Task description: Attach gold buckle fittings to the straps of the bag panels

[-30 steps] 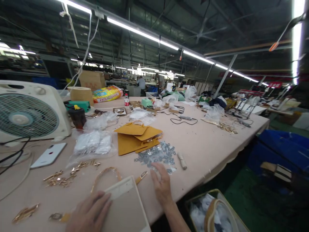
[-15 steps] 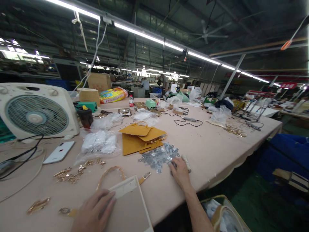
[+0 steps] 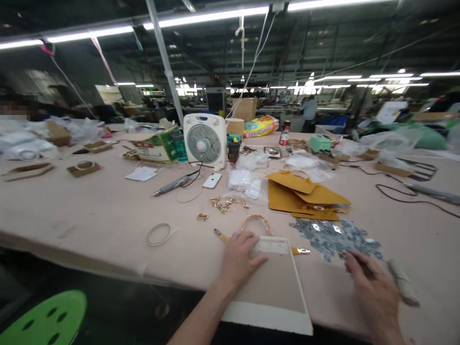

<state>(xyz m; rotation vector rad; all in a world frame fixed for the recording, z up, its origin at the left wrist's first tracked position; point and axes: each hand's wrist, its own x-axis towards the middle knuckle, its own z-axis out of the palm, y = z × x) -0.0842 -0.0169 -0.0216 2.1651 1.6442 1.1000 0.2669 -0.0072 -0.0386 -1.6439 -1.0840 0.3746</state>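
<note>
My left hand (image 3: 241, 254) lies with fingers spread on the upper left of a beige bag panel (image 3: 271, 282) with whitish edges. Beyond its top edge curves a handle (image 3: 258, 221) that looks partly wrapped. A mustard strap tab (image 3: 299, 251) with a gold metal fitting sticks out at the panel's right, and another is at its left. My right hand (image 3: 373, 287) is at the near edge of a pile of small silvery metal plates (image 3: 334, 237), thumb and fingers pinched together; whatever is between the fingertips is hidden. Just right of it lies a pale, worn cylindrical object (image 3: 403, 282).
Mustard bag pieces (image 3: 305, 194) lie behind the metal plates. Gold fittings (image 3: 224, 205), a white phone (image 3: 212, 180), a grey corded tool (image 3: 171, 186) and a box fan (image 3: 204, 141) are to the left. A green stool (image 3: 46, 318) stands below the table edge.
The view has swung left, bringing the table's left side and green stool into sight. My left hand still rests on the panel; my right hand remains at the metal plates, now at their near edge.
</note>
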